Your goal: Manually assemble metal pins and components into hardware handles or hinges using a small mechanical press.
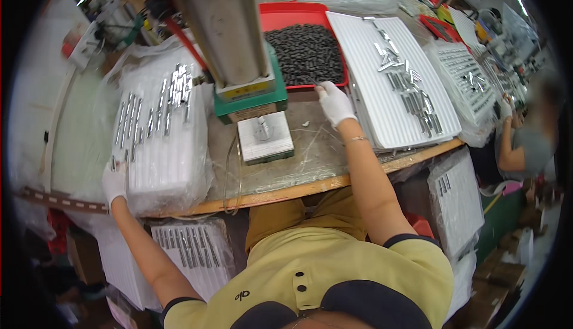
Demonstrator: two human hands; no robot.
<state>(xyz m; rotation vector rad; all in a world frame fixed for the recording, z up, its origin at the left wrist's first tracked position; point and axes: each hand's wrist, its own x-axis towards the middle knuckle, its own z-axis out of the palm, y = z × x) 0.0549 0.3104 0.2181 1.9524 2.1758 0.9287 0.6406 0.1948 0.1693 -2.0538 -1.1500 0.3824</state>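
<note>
My left hand (pixel 114 184), in a white glove, is at the near left edge of a white ridged foam tray (pixel 161 177). Its fingers are closed on a short shiny metal tube (pixel 113 163). More metal tubes (pixel 158 111) lie in rows on that tray. My gloved right hand (pixel 336 106) is at the near rim of a red tray (pixel 292 9) heaped with small black cylindrical pieces (pixel 304 51). The fingertips there are pinched together; something small and dark shows at them, too small to make out. Between my hands, a small metal piece (pixel 263 127) stands upright on the press's block.
A press with a metal cylinder (pixel 224 24) and green head (pixel 250 105) stands before me over a pale block (pixel 265 141). At right, a white ridged sheet (pixel 382 108) bears loose metal tubes (pixel 412 93). A co-worker (pixel 528 138) sits far right. The table's wooden edge (pixel 286 193) curves nearest me.
</note>
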